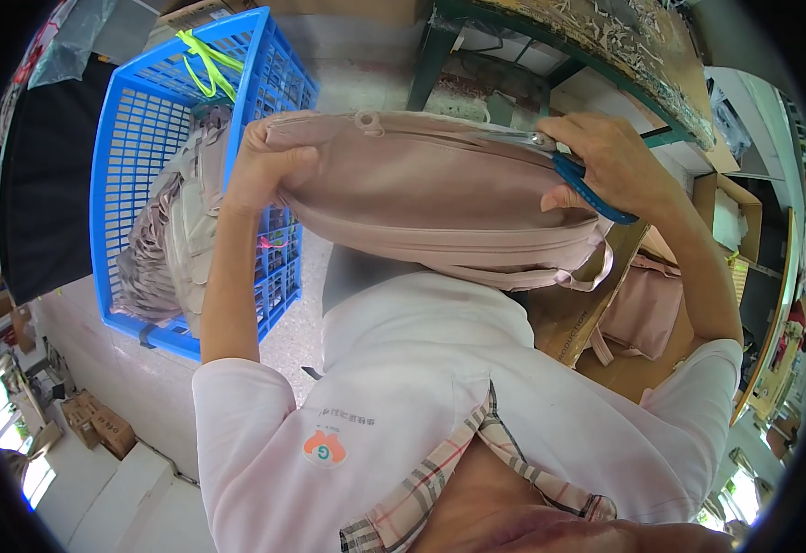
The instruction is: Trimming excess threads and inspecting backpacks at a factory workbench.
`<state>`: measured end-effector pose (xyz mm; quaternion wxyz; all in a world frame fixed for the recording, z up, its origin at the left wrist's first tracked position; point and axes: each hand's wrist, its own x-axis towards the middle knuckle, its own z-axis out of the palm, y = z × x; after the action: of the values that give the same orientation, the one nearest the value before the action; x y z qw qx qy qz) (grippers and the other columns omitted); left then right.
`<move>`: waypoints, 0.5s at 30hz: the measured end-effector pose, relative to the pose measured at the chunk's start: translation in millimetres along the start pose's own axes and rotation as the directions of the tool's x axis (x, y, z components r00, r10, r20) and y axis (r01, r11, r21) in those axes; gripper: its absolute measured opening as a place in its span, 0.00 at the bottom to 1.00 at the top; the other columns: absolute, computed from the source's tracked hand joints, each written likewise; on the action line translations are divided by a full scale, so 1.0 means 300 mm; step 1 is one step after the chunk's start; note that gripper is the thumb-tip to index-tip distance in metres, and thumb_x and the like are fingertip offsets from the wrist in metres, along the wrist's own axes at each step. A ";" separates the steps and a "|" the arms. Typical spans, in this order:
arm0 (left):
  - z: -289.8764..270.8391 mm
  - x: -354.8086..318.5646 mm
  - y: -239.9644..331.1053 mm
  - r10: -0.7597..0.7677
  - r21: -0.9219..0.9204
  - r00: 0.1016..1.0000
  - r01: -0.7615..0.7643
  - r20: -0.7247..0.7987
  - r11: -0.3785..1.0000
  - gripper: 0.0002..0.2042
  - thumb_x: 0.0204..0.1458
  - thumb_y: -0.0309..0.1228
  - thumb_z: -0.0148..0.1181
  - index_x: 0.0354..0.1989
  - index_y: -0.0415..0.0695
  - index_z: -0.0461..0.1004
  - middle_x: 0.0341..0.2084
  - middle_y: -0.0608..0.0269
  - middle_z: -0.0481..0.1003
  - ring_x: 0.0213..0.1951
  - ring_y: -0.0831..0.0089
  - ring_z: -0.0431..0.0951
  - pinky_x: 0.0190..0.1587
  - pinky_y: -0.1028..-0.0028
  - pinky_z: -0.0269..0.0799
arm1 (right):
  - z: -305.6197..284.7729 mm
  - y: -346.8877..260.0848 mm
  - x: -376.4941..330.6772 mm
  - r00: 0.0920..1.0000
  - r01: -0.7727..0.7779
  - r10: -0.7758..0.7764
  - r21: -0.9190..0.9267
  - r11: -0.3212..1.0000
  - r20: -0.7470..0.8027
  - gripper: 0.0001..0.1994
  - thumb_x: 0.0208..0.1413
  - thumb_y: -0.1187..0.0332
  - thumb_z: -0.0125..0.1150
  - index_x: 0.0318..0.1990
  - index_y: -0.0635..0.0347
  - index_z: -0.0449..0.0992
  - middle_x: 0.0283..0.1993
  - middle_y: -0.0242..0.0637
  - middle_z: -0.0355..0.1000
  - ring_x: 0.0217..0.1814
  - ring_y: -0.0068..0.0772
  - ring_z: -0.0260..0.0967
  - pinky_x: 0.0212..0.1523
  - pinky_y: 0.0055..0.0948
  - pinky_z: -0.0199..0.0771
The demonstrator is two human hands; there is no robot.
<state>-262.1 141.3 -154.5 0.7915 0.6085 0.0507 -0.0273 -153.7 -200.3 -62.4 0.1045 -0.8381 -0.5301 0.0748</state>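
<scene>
Speckled floor; soft (pink) bag (421,198).

Viewpoint: head-worn fisheye camera is looking steeply down the person's own chest.
Nearness: it is sitting very close to the soft pale-pink fabric bag (421,198).
Far left: blue slatted plastic crate (145,120) is bending toward the rim.

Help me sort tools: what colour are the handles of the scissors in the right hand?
Blue; the scissors show in the head view, held by the right hand.
</scene>
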 end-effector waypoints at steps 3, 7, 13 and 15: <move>-0.004 0.001 0.002 0.009 0.012 0.999 -0.010 0.040 1.000 0.19 0.33 0.20 0.63 0.39 0.35 0.71 0.29 0.65 0.74 0.30 0.80 0.72 0.34 0.81 0.68 | 0.008 -0.015 0.024 0.999 0.029 -0.029 0.000 1.000 -0.020 0.30 0.35 0.44 0.60 0.39 0.61 0.66 0.26 0.44 0.65 0.30 0.46 0.65 0.30 0.35 0.65; -0.006 -0.006 -0.003 0.045 0.016 0.998 -0.046 0.039 0.999 0.19 0.33 0.21 0.64 0.38 0.36 0.72 0.28 0.66 0.73 0.29 0.80 0.71 0.32 0.82 0.67 | 0.010 -0.025 0.041 1.000 0.005 -0.006 0.038 0.999 0.014 0.28 0.36 0.45 0.59 0.37 0.61 0.66 0.23 0.44 0.65 0.28 0.47 0.65 0.28 0.36 0.64; -0.014 -0.006 0.025 0.045 0.128 0.996 -0.056 0.083 0.990 0.19 0.33 0.24 0.64 0.38 0.37 0.72 0.29 0.67 0.73 0.30 0.81 0.70 0.32 0.82 0.66 | 0.039 -0.013 0.038 1.000 0.006 -0.006 0.050 0.999 -0.008 0.25 0.38 0.46 0.59 0.32 0.61 0.65 0.16 0.44 0.63 0.21 0.48 0.64 0.23 0.37 0.63; 0.015 0.008 0.100 0.075 0.229 0.992 -0.096 0.100 0.969 0.19 0.33 0.25 0.64 0.39 0.38 0.72 0.30 0.67 0.73 0.31 0.82 0.70 0.32 0.82 0.65 | 0.043 -0.013 0.038 0.999 0.030 -0.029 0.044 0.999 -0.028 0.24 0.38 0.47 0.60 0.31 0.61 0.65 0.16 0.43 0.64 0.21 0.48 0.64 0.22 0.36 0.63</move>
<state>-256.4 144.7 -124.6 0.7166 0.6968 -0.0148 -0.0264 -155.3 -187.2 -74.2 0.1316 -0.8287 -0.5390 0.0734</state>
